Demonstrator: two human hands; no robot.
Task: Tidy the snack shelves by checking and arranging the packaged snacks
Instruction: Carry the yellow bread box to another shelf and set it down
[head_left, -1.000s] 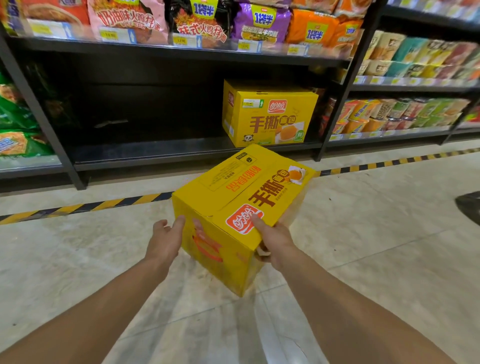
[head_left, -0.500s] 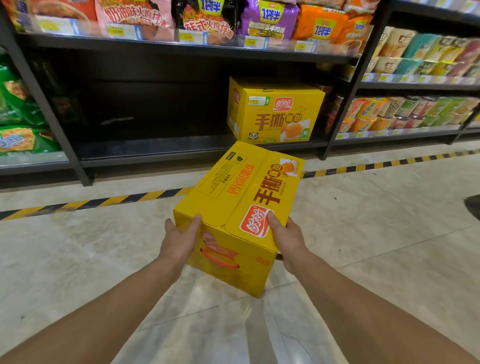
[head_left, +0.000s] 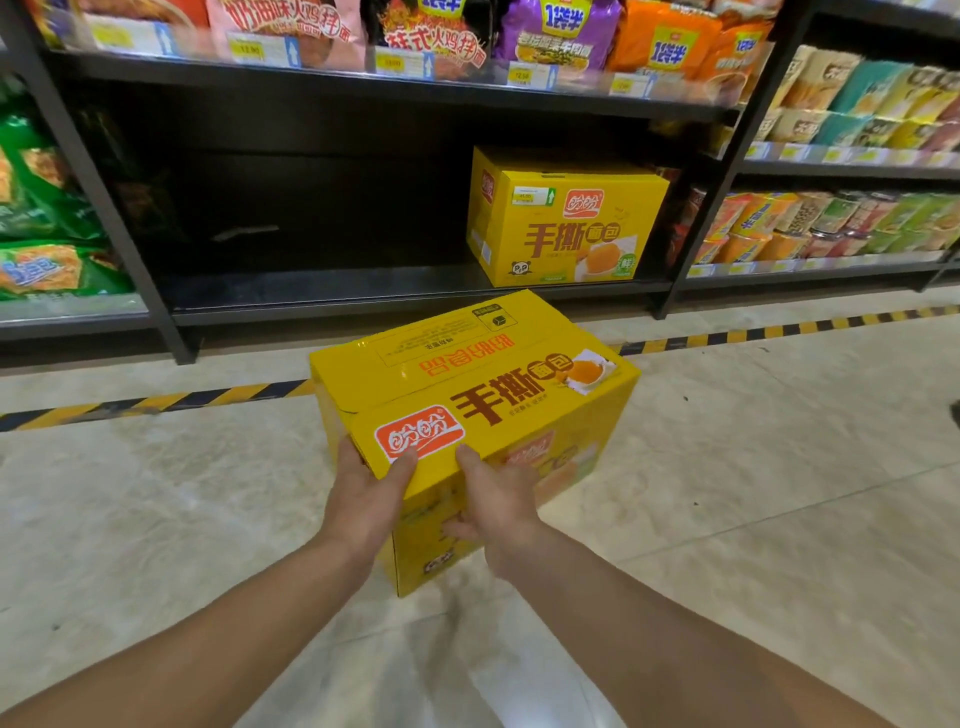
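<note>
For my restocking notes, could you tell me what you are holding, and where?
The yellow bread carton, held at its near corner: left hand on the left face, right hand on the right face, both thumbs over the top edge.

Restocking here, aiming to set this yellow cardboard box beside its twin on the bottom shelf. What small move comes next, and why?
Probably carry the yellow cardboard box forward and left toward the black lower shelf. The left hand and right hand grip its near corner above the floor; the matching yellow box fills the shelf's right end.
</note>
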